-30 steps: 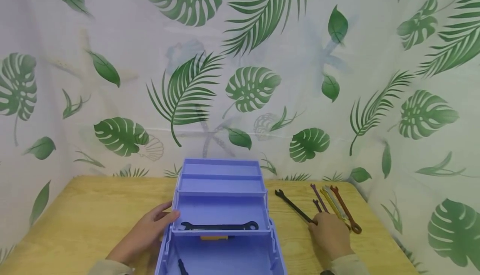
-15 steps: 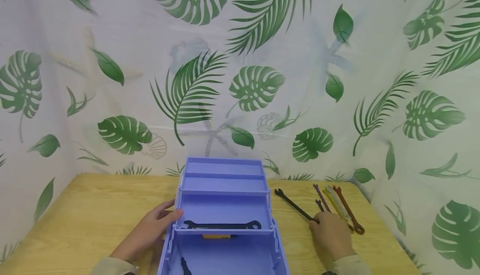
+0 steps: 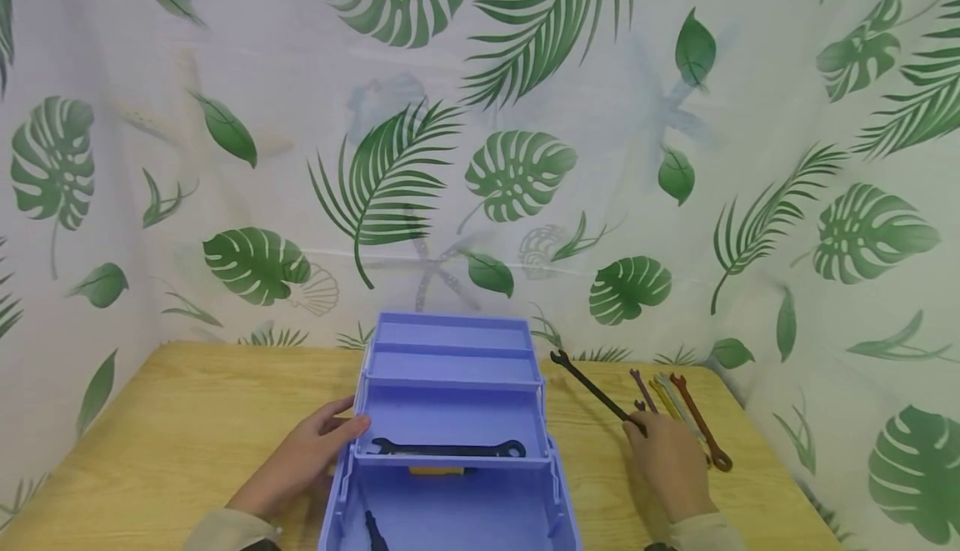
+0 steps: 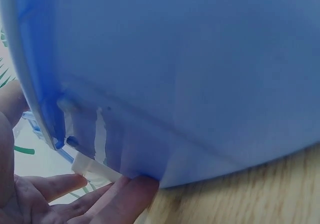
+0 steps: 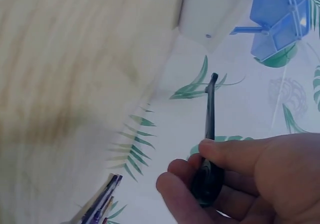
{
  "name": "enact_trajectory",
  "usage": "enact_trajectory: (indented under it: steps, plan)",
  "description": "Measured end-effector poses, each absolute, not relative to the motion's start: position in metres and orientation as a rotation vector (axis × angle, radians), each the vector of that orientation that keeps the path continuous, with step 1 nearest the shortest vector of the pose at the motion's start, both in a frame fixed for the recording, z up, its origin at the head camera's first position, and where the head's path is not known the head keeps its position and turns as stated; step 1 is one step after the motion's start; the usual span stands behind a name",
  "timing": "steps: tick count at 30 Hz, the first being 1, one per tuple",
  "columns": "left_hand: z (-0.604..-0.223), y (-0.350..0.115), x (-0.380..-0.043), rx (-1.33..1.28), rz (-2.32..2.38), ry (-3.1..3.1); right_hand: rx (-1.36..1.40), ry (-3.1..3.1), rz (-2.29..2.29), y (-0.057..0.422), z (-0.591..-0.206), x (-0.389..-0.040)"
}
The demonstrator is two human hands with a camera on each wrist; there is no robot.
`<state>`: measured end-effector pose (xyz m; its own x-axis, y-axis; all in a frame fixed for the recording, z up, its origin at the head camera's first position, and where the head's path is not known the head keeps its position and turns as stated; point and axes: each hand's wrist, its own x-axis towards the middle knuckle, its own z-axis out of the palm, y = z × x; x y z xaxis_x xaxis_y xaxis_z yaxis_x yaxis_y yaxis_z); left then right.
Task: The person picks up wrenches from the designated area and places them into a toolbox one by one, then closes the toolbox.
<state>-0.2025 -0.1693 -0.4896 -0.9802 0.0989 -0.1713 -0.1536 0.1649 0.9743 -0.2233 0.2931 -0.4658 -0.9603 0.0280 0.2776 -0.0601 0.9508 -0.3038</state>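
The right grip [image 3: 667, 451] has its thumb and fingers wrapped around the ring end of a long black metal combination wrench [image 3: 596, 388], whose open jaw points away from the person, ahead and to the left of that grip. The right wrist view shows the wrench raised off the pale yellow wood-grain counter [image 3: 225, 418].

Just beyond and to the right of the right grip, a group of slim metal wrenches lies on the counter: a purple one [image 3: 642, 388], a small dark one [image 3: 640, 406] partly hidden by the hand, a yellow one [image 3: 663, 397], a silver one [image 3: 681, 408] and, furthest right, a brownish-red one [image 3: 703, 426].

To the left of the right grip stands an open periwinkle-blue plastic toolbox [image 3: 457, 511] with stepped trays. The left grip [image 3: 300, 455] holds its left side, thumb on the edge of the lower tray [image 3: 457, 409]. To the right of that thumb, a second black metal wrench [image 3: 450, 450] lies crosswise in this tray. Below the tray, in the main compartment, are a yellow-orange object [image 3: 437, 471], mostly hidden, and a slender dark tool [image 3: 376, 532], cut off by the frame edge.
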Motion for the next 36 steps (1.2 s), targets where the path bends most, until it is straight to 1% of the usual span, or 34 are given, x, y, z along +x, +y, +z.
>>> enact_trajectory:
  steps: [11,27,36]
  plan:
    - [-0.492,-0.169,-0.203,-0.043,1.897,2.255,0.029,-2.708,0.519,0.285,-0.45,-0.22]
    - [-0.492,-0.168,-0.204,-0.036,1.843,2.31,0.402,-2.306,0.437,0.267,-0.44,-0.212]
    - [-0.492,-0.168,-0.204,-0.048,1.835,2.315,0.566,-2.241,0.421,0.261,-0.441,-0.211]
